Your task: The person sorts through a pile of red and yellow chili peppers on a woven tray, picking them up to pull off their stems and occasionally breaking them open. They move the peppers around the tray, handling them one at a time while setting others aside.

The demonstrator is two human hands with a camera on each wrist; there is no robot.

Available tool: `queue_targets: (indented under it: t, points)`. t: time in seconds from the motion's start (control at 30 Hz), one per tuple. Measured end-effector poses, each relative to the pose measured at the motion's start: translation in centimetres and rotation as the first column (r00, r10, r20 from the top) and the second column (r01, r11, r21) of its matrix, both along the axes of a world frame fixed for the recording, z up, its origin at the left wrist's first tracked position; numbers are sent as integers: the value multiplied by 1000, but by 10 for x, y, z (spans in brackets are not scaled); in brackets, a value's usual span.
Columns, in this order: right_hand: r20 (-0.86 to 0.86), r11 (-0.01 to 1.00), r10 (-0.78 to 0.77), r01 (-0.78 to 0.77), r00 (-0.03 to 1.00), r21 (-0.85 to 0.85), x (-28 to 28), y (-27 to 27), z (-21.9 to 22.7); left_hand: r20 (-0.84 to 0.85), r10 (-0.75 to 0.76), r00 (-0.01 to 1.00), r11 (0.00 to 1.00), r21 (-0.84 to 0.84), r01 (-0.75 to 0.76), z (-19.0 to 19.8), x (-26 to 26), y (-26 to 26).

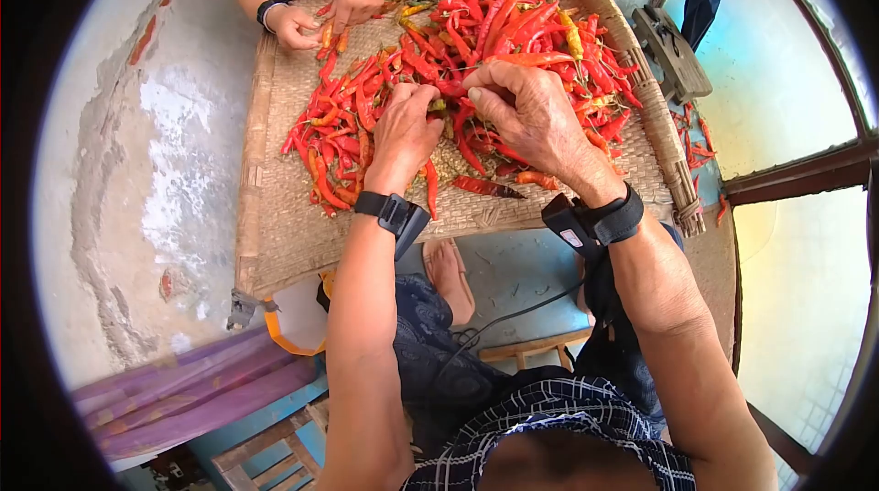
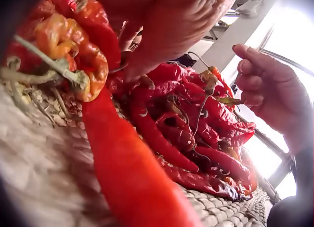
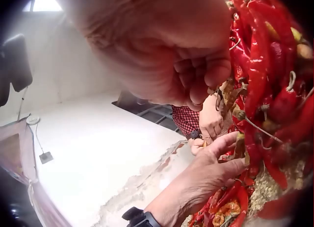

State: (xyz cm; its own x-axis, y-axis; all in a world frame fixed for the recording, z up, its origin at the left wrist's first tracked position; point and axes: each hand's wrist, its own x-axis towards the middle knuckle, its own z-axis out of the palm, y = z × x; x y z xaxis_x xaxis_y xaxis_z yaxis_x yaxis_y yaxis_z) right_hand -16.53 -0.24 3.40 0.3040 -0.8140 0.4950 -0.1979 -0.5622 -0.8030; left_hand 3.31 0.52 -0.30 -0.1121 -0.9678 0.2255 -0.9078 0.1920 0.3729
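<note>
A heap of red chilies (image 1: 513, 33) lies on a round woven tray (image 1: 284, 216). My left hand (image 1: 426, 102) reaches into the heap's near edge and grips a brownish chili (image 3: 239, 146) between thumb and fingers. Right beside it, my right hand (image 1: 472, 88) has its fingers curled and pinches a dried stem (image 2: 225, 100) at the top of the pile. The two hands almost touch. In the left wrist view a long red chili (image 2: 127, 163) fills the foreground and orange ones (image 2: 73, 45) lie by the palm. Both wrists wear black camera straps.
Another person's hands (image 1: 302, 26) sort orange chilies at the tray's far edge. A dark sandal (image 1: 673, 51) and loose chilies (image 1: 696, 147) lie on the floor to the right. A bare foot (image 1: 449, 276) shows under the tray, with purple cloth (image 1: 183, 390) at lower left.
</note>
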Motion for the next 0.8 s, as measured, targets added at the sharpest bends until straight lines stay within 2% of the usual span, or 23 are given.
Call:
queue_targets:
  t: [0.1,0.13,0.17,0.2,0.23,0.27,0.3,0.37,0.4,0.43,0.5,0.53,0.57,0.63,0.67,0.73,0.77,0.8]
  points:
    - [-32,999,-23,24,999,35,-3,0,2,-33,-15,999,1000,-10,14,8,6,-1]
    - [-30,1000,-25,25,999,11,-4,-2,1,-138,-17,990,995,-96,4,10,9,0]
    - [-27,1000,-27,26,999,-13,-5,-2,0,-152,29,988,995,-90,-43,14,15,2]
    - [-25,1000,-27,26,999,-10,-4,-2,-1,-390,63,919,998,21,-60,21,17,6]
    - [-32,1000,1,-1,999,9,-3,-1,-3,-599,121,792,990,134,-49,32,15,12]
    - [-38,999,29,-28,999,28,-1,-1,-4,-702,139,698,981,196,2,44,12,22]
    - [-38,999,30,-29,999,30,1,1,-5,-701,141,699,980,198,0,48,8,29]
    - [-42,996,84,-85,996,-32,7,6,-10,-768,197,609,942,321,100,50,2,37]
    - [-14,993,116,-116,993,-31,9,7,-10,-741,166,651,922,351,165,50,0,39]
    - [-14,993,114,-115,993,-31,9,8,-9,-741,165,651,921,351,166,48,-3,41]
    - [-45,958,259,-250,965,136,7,9,-5,-757,89,647,892,350,287,44,-10,43]
    - [-58,968,235,-229,970,100,8,8,-10,-769,101,631,876,370,310,43,-11,44]
    - [-58,968,236,-229,970,102,7,7,-12,-769,102,631,876,371,310,42,-12,45]
    - [-205,959,235,-191,950,211,6,5,-14,-797,114,594,894,343,289,39,-11,48]
    - [-206,958,238,-194,949,213,7,4,-14,-797,117,592,894,344,287,38,-10,48]
    - [-176,944,261,-214,949,250,8,5,-14,-714,165,681,909,378,176,38,-5,47]
    - [-175,944,263,-215,949,251,9,3,-16,-713,167,681,908,380,175,40,-2,46]
    - [-68,935,251,-224,966,276,10,-1,-17,-688,183,702,918,375,127,42,2,44]
